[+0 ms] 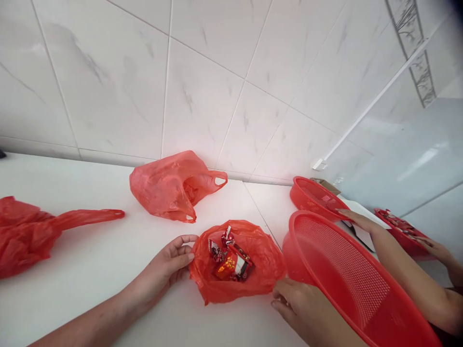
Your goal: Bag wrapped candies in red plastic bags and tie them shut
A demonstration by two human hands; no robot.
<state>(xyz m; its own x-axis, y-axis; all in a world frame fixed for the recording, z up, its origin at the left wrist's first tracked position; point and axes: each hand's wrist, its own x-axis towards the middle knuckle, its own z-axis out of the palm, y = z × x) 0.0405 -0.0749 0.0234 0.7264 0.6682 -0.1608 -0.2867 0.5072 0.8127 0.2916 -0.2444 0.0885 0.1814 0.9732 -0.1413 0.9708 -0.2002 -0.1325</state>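
A red plastic bag [267, 260] stands on the white table with its mouth spread wide. Inside it lie several wrapped candies [227, 237] and a red packet with gold print [227, 266]. My left hand [175, 260] pinches the bag's rim on the left, thumb and fingers closed on the plastic. At the right side of the rim, my right hand [298, 301] is closed with its fingertips at the bag's edge, gripping it. A large empty red plastic basket [307, 255] stands just beyond my right hand.
Behind the open bag lies another red plastic bag [162, 185], and a crumpled red bag [25, 236] is at the left. A second red basket [311, 200] stands near the tiled wall. Another person's hands [356, 219] reach in from the right, one at a red container of wrapped items [401, 229].
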